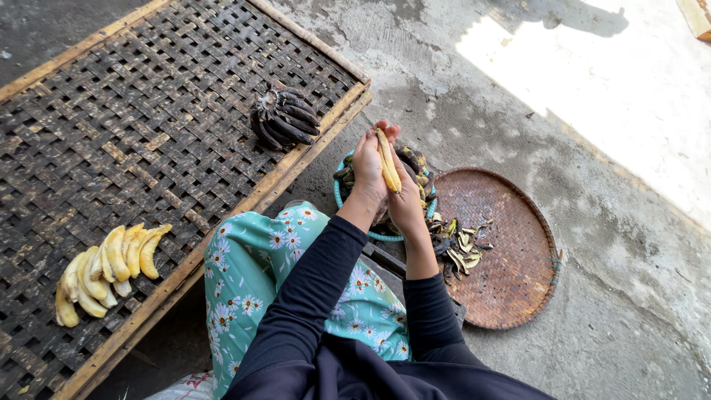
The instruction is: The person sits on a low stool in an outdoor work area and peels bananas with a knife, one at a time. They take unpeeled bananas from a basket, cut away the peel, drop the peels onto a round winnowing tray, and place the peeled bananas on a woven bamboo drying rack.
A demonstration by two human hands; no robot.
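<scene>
A peeled yellow banana (pixel 387 161) is held upright between both my hands, above a blue-rimmed basket (pixel 340 198) of dark bananas. My left hand (pixel 368 164) grips it from the left. My right hand (pixel 406 200) presses against it from the right. Both sleeves are dark. Several peeled yellow bananas (pixel 104 270) lie in a row on the woven bamboo rack (pixel 133 126) at the lower left. A bunch of blackened unpeeled bananas (pixel 285 118) rests on the rack near its right frame.
A round woven tray (pixel 511 259) to the right holds a heap of dark banana peels (pixel 458 248). My knee in green floral cloth (pixel 259 267) is beside the rack's wooden frame. The ground is grey concrete, sunlit at the upper right.
</scene>
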